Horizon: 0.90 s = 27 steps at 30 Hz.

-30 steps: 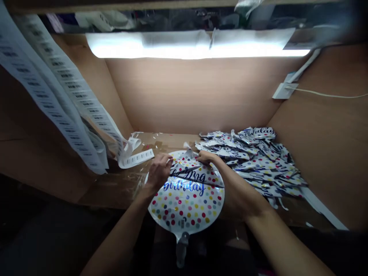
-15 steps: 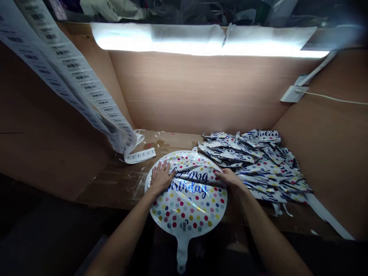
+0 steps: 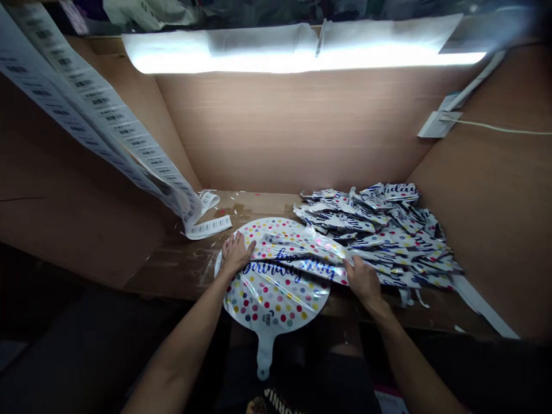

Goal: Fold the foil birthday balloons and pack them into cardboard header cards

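A round foil balloon (image 3: 276, 305) with coloured polka dots and blue "Birthday" lettering lies flat on the wooden bench (image 3: 172, 267), its tail (image 3: 263, 356) pointing toward me. Its far part is folded over toward me in a shiny flap (image 3: 297, 253). My left hand (image 3: 235, 255) presses flat on the balloon's left side, fingers spread. My right hand (image 3: 364, 282) grips the flap's right end, beside the pile of folded balloons (image 3: 379, 236).
Long strips of barcode labels (image 3: 103, 109) hang down at the left and curl onto the bench. A bright strip light (image 3: 302, 52) runs across the back above a wooden wall. A white wall plate (image 3: 435, 123) with a cable sits at the right.
The balloon's far part has been folded further toward me, covering more of the lettering. My right hand has moved right along the fold, and my left hand has shifted slightly.
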Each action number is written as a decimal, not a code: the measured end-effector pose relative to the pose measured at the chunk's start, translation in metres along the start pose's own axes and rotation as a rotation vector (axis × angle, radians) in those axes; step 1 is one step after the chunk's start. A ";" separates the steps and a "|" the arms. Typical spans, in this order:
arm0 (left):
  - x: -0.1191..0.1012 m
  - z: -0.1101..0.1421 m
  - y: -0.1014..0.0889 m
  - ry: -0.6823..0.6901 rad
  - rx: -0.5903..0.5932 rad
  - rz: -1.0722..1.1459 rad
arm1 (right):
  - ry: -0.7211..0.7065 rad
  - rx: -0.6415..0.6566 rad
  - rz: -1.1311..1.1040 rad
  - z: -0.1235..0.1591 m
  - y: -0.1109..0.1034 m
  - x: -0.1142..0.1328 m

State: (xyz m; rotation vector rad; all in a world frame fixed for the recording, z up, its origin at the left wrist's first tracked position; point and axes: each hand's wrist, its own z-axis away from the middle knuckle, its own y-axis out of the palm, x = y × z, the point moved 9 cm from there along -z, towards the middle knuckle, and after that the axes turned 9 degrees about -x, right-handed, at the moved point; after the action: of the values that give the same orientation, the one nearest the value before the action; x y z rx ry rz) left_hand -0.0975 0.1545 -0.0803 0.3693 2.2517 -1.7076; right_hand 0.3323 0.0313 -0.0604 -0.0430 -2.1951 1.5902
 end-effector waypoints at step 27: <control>-0.045 0.074 -0.019 -0.005 0.593 0.000 | -0.039 0.054 0.138 0.092 0.002 -0.031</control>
State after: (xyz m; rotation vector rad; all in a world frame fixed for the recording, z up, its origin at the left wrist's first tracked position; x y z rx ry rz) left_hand -0.0573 0.0773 -0.0650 0.4827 1.6933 -2.3474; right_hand 0.3272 -0.0591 -0.0958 -0.1521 -2.2191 1.7381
